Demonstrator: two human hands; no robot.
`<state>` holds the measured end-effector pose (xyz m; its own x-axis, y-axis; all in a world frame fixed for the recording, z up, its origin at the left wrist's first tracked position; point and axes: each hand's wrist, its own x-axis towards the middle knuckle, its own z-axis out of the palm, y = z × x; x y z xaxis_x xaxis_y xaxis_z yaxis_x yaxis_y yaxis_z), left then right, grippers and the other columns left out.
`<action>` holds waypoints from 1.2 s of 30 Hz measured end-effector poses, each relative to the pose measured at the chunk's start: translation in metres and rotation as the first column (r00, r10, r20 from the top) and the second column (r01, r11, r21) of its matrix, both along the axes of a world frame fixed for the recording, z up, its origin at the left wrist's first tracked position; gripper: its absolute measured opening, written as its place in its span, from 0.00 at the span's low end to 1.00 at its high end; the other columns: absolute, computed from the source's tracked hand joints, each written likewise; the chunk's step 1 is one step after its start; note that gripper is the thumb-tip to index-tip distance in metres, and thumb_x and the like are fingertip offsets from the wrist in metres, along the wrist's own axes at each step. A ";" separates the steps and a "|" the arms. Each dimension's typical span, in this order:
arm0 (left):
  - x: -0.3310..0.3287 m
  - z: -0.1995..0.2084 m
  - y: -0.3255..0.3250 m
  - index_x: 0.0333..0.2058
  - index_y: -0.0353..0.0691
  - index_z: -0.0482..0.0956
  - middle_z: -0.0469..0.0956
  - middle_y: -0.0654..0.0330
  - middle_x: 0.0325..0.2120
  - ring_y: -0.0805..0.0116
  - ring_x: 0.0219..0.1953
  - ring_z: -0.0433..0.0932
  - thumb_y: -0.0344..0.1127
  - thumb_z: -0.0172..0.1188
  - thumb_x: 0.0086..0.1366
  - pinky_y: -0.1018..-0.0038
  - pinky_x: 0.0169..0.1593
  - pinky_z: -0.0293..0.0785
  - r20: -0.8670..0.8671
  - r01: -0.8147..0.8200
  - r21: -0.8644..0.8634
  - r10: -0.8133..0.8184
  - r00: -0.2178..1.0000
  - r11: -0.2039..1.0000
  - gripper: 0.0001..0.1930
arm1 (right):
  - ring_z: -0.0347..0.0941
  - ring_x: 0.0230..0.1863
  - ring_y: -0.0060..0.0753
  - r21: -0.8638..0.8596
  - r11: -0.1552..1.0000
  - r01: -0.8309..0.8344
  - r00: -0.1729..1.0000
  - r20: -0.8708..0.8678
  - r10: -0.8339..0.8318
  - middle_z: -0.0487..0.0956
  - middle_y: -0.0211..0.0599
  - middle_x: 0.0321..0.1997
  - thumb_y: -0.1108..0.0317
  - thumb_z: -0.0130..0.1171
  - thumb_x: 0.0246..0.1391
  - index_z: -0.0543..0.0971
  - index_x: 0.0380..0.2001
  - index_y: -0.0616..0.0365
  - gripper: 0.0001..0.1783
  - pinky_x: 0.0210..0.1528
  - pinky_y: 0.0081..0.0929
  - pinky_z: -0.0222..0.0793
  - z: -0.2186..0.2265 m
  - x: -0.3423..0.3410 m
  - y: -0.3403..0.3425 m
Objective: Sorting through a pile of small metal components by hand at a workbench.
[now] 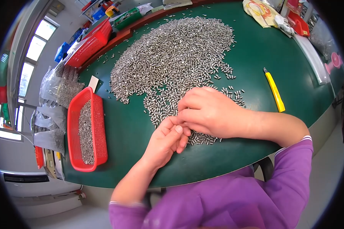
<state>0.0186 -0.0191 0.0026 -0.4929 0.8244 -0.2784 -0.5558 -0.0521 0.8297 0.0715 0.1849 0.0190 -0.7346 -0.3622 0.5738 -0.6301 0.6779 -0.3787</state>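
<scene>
A large heap of small silver metal cylinders (176, 49) spreads over the green tabletop, and its near edge thins out under my hands. My left hand (168, 139) is closed, palm partly up, with its thumb against the bent fingers. Over it comes my right hand (212, 112) from the right, fingers curled down so that they meet the left fingertips. Whatever lies between the fingers is hidden. Several loose cylinders lie below and beside both hands.
To the left stands a red plastic basket (101, 133) of similar small pieces, beside filled clear bags (51, 118). A yellow utility knife (274, 90) lies on the right of the green table (252, 57). Another red basket (91, 45) and a green bin (128, 19) are at the back left.
</scene>
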 end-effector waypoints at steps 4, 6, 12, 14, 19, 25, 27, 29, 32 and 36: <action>-0.002 -0.005 -0.002 0.45 0.38 0.68 0.74 0.61 0.32 0.78 0.23 0.67 0.36 0.49 0.71 0.83 0.23 0.64 -0.079 -0.004 -0.028 0.002 0.997 1.000 0.09 | 0.72 0.43 0.38 -0.054 0.997 -0.047 0.996 0.073 0.051 0.75 0.32 0.39 0.68 0.62 0.48 0.79 0.38 0.53 0.12 0.45 0.36 0.69 -0.004 -0.001 -0.002; -0.003 -0.003 -0.001 0.43 0.39 0.70 0.74 0.61 0.30 0.78 0.21 0.66 0.37 0.47 0.72 0.83 0.21 0.61 -0.034 -0.034 -0.035 0.032 0.999 0.999 0.08 | 0.72 0.45 0.40 -0.065 0.997 0.049 0.994 0.103 -0.042 0.75 0.33 0.40 0.68 0.62 0.48 0.79 0.39 0.54 0.13 0.46 0.36 0.69 -0.002 -0.003 0.002; -0.005 -0.004 -0.001 0.42 0.40 0.72 0.74 0.59 0.29 0.77 0.21 0.66 0.41 0.44 0.73 0.84 0.20 0.59 0.098 -0.060 0.032 0.056 0.994 0.998 0.12 | 0.70 0.42 0.40 0.135 0.982 0.134 0.962 0.220 -0.162 0.75 0.33 0.37 0.68 0.62 0.48 0.78 0.35 0.53 0.09 0.45 0.38 0.67 -0.018 -0.007 0.014; -0.006 -0.005 -0.003 0.42 0.39 0.72 0.74 0.59 0.29 0.76 0.21 0.66 0.41 0.44 0.73 0.83 0.20 0.59 0.122 -0.056 0.039 0.051 0.991 0.998 0.13 | 0.70 0.41 0.40 0.132 0.984 0.122 0.958 0.245 -0.152 0.74 0.33 0.36 0.68 0.62 0.48 0.78 0.33 0.53 0.08 0.44 0.38 0.67 -0.021 -0.008 0.012; -0.005 -0.002 -0.001 0.43 0.37 0.71 0.75 0.57 0.31 0.74 0.22 0.67 0.38 0.43 0.73 0.81 0.22 0.62 0.116 -0.042 0.025 0.039 0.992 0.999 0.12 | 0.70 0.43 0.40 0.083 0.974 0.212 0.956 0.191 -0.224 0.74 0.32 0.36 0.68 0.62 0.48 0.77 0.32 0.53 0.07 0.45 0.38 0.66 -0.024 -0.010 0.010; -0.005 -0.003 -0.002 0.45 0.36 0.69 0.74 0.57 0.34 0.73 0.26 0.68 0.35 0.42 0.71 0.79 0.27 0.65 0.094 -0.066 0.040 0.062 0.994 0.997 0.11 | 0.69 0.47 0.39 0.143 0.975 0.173 0.966 0.167 -0.196 0.74 0.30 0.40 0.68 0.62 0.48 0.77 0.33 0.52 0.08 0.48 0.38 0.65 -0.012 -0.004 0.013; -0.006 -0.003 -0.002 0.45 0.37 0.68 0.74 0.57 0.34 0.73 0.26 0.67 0.36 0.43 0.72 0.79 0.26 0.64 0.096 -0.076 0.042 0.072 0.993 0.996 0.10 | 0.69 0.47 0.39 0.152 0.979 0.137 0.948 0.265 -0.174 0.74 0.30 0.40 0.67 0.62 0.48 0.78 0.34 0.51 0.09 0.49 0.39 0.64 -0.016 -0.006 0.013; -0.006 -0.003 -0.001 0.44 0.37 0.68 0.73 0.58 0.33 0.74 0.26 0.67 0.35 0.43 0.72 0.80 0.26 0.64 0.099 -0.072 0.032 0.069 0.993 0.997 0.10 | 0.69 0.47 0.39 0.185 0.971 0.153 0.944 0.264 -0.199 0.74 0.31 0.40 0.66 0.63 0.47 0.78 0.35 0.50 0.10 0.49 0.38 0.64 -0.016 -0.007 0.012; -0.006 -0.004 -0.001 0.45 0.37 0.68 0.74 0.59 0.33 0.75 0.25 0.68 0.34 0.45 0.71 0.81 0.25 0.64 0.102 -0.061 0.029 0.058 0.993 0.998 0.09 | 0.69 0.46 0.39 0.188 0.960 0.208 0.950 0.192 -0.244 0.74 0.32 0.39 0.66 0.63 0.48 0.79 0.35 0.50 0.09 0.49 0.38 0.65 -0.019 -0.010 0.008; -0.002 -0.001 0.002 0.47 0.37 0.69 0.75 0.60 0.34 0.79 0.25 0.68 0.32 0.51 0.69 0.82 0.25 0.66 0.042 -0.073 -0.015 0.074 0.996 0.997 0.10 | 0.69 0.44 0.38 -0.230 0.971 0.069 0.960 0.279 -0.002 0.73 0.32 0.38 0.65 0.62 0.52 0.79 0.33 0.50 0.06 0.48 0.35 0.66 -0.006 -0.006 0.001</action>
